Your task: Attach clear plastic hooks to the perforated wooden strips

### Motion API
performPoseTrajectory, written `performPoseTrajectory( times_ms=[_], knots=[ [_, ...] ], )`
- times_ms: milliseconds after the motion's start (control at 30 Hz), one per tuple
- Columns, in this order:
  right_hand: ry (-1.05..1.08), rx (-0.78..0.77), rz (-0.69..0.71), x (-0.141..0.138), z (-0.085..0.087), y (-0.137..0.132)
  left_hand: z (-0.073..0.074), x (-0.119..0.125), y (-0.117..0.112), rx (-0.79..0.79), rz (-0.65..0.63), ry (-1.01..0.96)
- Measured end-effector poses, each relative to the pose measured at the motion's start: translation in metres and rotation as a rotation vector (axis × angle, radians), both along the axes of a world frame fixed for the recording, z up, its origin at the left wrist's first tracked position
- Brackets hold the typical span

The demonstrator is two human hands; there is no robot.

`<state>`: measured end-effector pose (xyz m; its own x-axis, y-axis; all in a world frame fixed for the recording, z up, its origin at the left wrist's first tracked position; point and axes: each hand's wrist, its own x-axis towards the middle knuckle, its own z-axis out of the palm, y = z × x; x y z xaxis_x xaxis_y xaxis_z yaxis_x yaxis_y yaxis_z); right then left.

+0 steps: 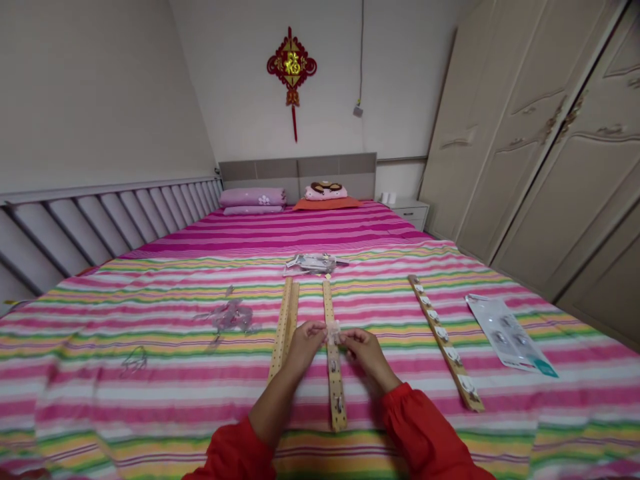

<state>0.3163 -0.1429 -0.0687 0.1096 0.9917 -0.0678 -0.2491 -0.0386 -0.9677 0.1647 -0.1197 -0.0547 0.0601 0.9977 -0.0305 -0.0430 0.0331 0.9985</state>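
A narrow wooden strip with rows of holes (337, 390) lies lengthwise in front of me, with small metal hooks (339, 404) fixed on its near part. Over its middle, a small clear square piece (334, 329) is pinched between my two hands. My left hand (307, 343) grips its left edge with thumb and forefinger. From the other side, the closed fingertips of my right hand (365, 350) hold its right edge. Whether the piece touches the strip, I cannot tell. Two more perforated strips (281, 327) lie side by side just left, partly behind my left hand.
On the right lies a strip with several white-backed hooks (442, 333), beside a clear blister package (513, 337). Crumpled clear plastic (233, 317) and thin wire-like pieces (135, 360) lie left. A plastic bag (313, 264) rests beyond the strips on the striped bedspread (165, 413).
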Motion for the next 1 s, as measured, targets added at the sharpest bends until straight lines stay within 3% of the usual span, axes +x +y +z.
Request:
performPoseTrajectory(
  times_ms=[233, 500, 1000],
  knots=[
    [0.018, -0.028, -0.075, -0.007, -0.022, 0.016, -0.018, 0.008, 0.016, -0.047, 0.047, 0.017],
    [-0.024, -0.012, -0.088, -0.009, -0.032, 0.024, -0.035, 0.014, 0.025, -0.075, 0.098, 0.07],
    [-0.086, 0.026, -0.111, -0.009, -0.04, 0.027, -0.047, 0.013, 0.03, -0.062, 0.144, 0.244]
  ],
)
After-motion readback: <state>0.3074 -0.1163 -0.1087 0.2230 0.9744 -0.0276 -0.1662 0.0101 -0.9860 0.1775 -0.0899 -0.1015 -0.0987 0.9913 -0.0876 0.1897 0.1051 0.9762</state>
